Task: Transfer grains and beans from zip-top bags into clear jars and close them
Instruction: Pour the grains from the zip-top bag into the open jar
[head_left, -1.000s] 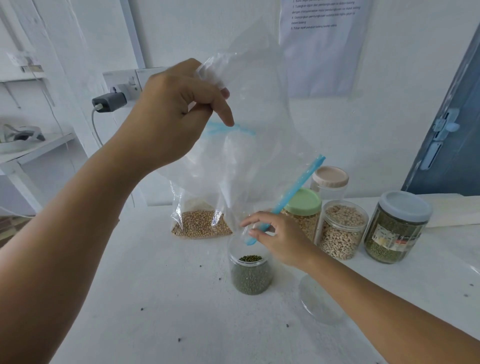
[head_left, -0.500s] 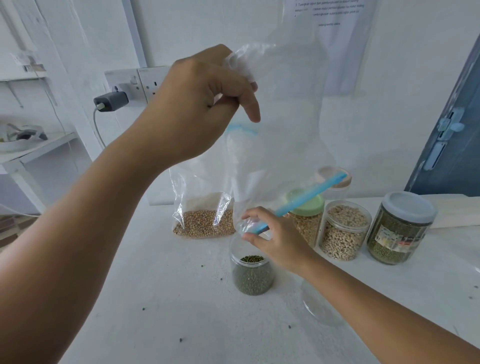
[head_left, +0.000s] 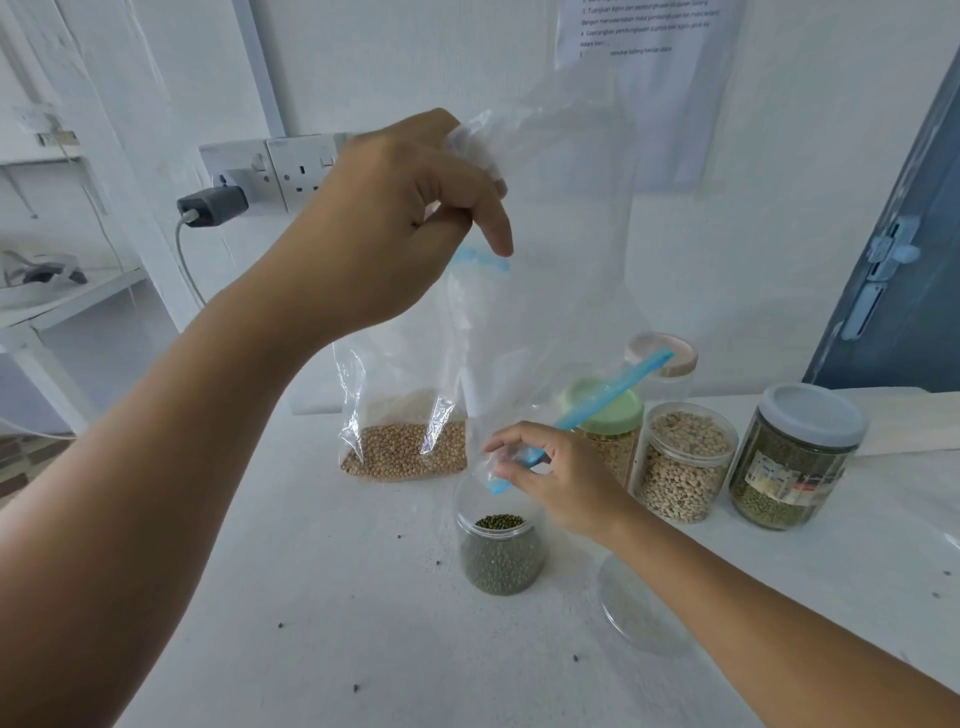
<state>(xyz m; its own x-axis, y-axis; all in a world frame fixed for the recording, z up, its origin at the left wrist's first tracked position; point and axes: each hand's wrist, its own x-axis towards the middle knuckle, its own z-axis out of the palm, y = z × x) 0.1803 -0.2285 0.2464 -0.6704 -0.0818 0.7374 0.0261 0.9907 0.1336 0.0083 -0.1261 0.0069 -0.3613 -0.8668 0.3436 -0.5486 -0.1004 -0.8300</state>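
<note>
The see-through bag (head_left: 550, 291) looks empty and hangs upside down over the open jar (head_left: 500, 545) of little green beans on the white table (head_left: 311, 597), its top pinched by the left hand (head_left: 395, 223) and its blue zip end pinched by the right hand (head_left: 561, 478).

White bench (head_left: 322, 613), speckled with stray dark grains.
Standing on it: open jar of green beans (head_left: 500, 555), bag of tan beans (head_left: 404, 447), loose clear lid (head_left: 636, 613), four jars (head_left: 684, 467) at right.
</note>
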